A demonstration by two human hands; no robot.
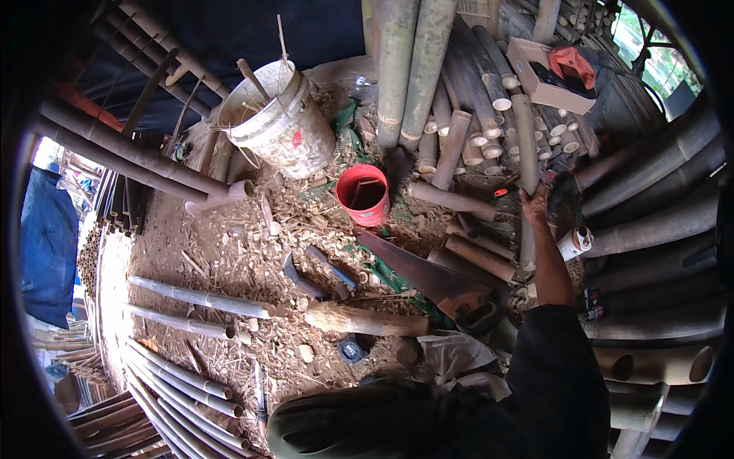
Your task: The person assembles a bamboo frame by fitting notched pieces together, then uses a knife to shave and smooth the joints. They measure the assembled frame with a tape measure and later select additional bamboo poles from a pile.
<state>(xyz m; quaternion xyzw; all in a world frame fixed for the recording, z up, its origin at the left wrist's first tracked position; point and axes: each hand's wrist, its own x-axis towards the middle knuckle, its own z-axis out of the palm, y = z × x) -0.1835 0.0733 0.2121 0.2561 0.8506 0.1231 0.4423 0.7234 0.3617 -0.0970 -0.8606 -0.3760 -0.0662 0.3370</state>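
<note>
My right arm reaches forward on the right side, and my right hand (536, 203) is closed around an upright bamboo pole (525, 141). Just left of the fingers lies a small tool with an orange and black handle (505, 191). My left hand is not in view. Nearer to me rests a handsaw (417, 269), its dark blade pointing away to the left. A pale, shaved log (367, 320) lies below the saw. Further left on the ground are a dark hatchet-like tool (303, 280) and a blue-handled tool (331, 266).
A red bucket (376, 219) and a large stained white bucket (306, 145) stand ahead. Cut bamboo pieces (489, 99) are stacked beyond, beside a cardboard box (535, 88). Long bamboo poles (657, 229) line the right; thinner poles (180, 390) lie left. Wood chips cover the ground.
</note>
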